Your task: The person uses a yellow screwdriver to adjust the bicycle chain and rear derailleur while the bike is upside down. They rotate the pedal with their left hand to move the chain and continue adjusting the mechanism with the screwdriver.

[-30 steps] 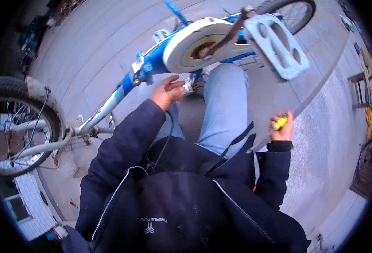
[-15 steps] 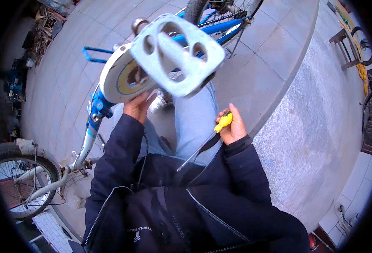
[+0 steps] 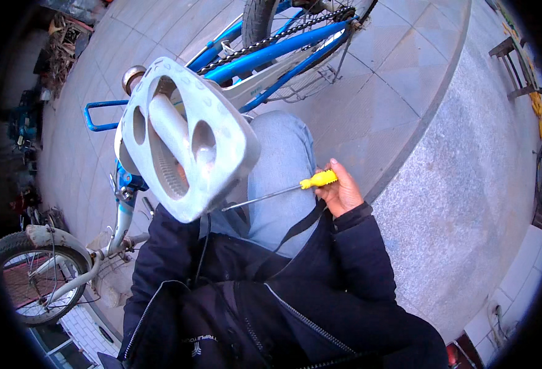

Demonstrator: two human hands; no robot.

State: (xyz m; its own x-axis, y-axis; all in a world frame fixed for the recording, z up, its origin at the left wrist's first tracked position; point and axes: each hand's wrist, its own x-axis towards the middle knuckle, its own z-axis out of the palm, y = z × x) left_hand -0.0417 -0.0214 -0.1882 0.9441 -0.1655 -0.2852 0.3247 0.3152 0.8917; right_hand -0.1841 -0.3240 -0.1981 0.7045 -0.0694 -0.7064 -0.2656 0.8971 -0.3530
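Tiled flr (image 3: 400, 92) | R hand (image 3: 340, 192) grips screwdriver (image 3: 306, 183): ylw hdl (image 3: 320, 179), grey shaft (image 3: 262, 198) | L hand hidden, can't tell

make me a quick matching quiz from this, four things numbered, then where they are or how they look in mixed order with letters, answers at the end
Things
1. screwdriver
2. pedal
3. chain
4. jeans

Places and looks
A. dark, running alongside a blue bar
B. light blue cloth
C. pale grey, with holes through it
D. in the right hand, its yellow handle showing

Right pairs: 1-D, 2-C, 3-A, 4-B
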